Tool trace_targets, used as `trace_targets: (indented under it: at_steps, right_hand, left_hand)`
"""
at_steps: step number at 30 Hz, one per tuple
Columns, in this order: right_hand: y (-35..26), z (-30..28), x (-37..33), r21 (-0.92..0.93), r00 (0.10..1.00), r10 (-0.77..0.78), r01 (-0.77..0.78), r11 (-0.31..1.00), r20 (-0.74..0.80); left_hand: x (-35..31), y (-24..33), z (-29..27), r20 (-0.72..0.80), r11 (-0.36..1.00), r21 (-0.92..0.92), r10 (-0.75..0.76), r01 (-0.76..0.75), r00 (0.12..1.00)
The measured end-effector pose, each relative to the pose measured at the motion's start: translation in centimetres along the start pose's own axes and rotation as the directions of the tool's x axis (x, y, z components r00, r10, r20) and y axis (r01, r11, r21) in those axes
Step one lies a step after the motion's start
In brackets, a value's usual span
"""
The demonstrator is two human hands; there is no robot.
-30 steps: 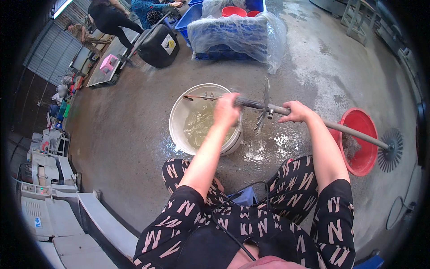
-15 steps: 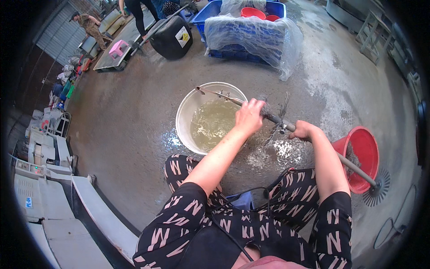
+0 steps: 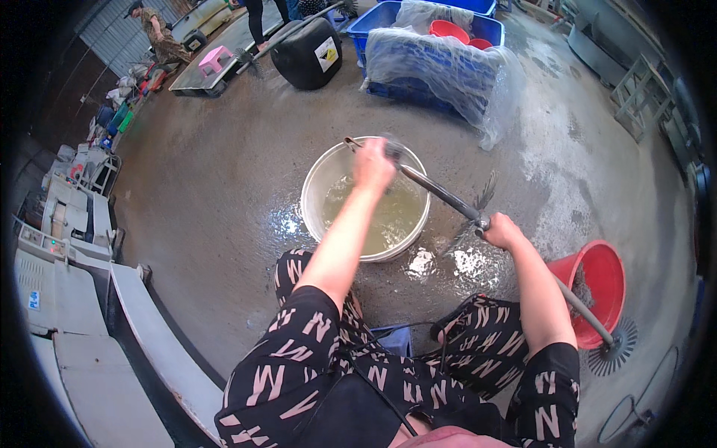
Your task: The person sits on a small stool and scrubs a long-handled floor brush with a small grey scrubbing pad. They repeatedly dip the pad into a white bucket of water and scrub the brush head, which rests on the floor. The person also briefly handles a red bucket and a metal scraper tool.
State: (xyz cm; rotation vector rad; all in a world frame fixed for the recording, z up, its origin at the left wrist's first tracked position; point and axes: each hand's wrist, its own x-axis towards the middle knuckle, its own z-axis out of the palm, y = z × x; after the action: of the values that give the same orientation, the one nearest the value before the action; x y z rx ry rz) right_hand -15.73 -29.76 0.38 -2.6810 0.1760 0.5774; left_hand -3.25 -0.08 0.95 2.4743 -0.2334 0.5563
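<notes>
A long grey metal rod [image 3: 441, 192] slants across in front of me. Its narrow far end reaches over a round white tub [image 3: 308, 196] of cloudy water. My left hand [image 3: 373, 166] is closed around the rod near that end, with a dark grey fuzzy scrubbing pad [image 3: 393, 151] in it, blurred by motion. My right hand [image 3: 503, 230] grips the rod farther down, beside a spiky bristle wheel [image 3: 484, 196]. Past my right forearm the rod runs over a red bucket [image 3: 615, 280] holding grey stringy matter, and ends at a round bristle disc [image 3: 614, 348].
Wet concrete floor surrounds the tub. Ahead are a black jerrycan [image 3: 306, 56] and a blue crate [image 3: 433, 101] draped with clear plastic sheeting. A pink stool [image 3: 215, 58] rests on a low platform. Light grey machinery [image 3: 112, 381] lines my left; a person [image 3: 158, 33] stands far back.
My left hand has slid with the pad up the rod toward its far end over the tub. My right hand still grips the rod. The whole view has shifted slightly.
</notes>
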Motion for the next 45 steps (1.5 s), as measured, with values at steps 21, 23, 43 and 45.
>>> trace_targets:
  at_steps: [21,23,43,45]
  right_hand:
    - [1.7,-0.8,1.6,0.261,0.913,0.040,-0.157,0.952,0.405]
    - [1.6,-0.7,1.6,0.267,0.920,0.038,-0.152,0.952,0.390]
    - [0.1,-0.9,1.3,0.235,0.944,-0.008,-0.074,0.969,0.331]
    - [1.5,-1.0,1.2,0.250,0.941,0.021,-0.112,0.962,0.338]
  left_hand:
    - [-5.4,-0.5,-4.3,-0.229,0.967,-0.211,-0.191,0.143,0.954]
    - [-5.7,-0.7,-4.3,0.167,0.954,0.025,-0.298,0.298,0.940]
    - [-2.7,4.5,-0.6,0.193,0.991,-0.118,-0.033,0.057,0.981]
    - [-5.5,10.4,2.3,0.283,0.959,-0.213,0.244,-0.187,0.927]
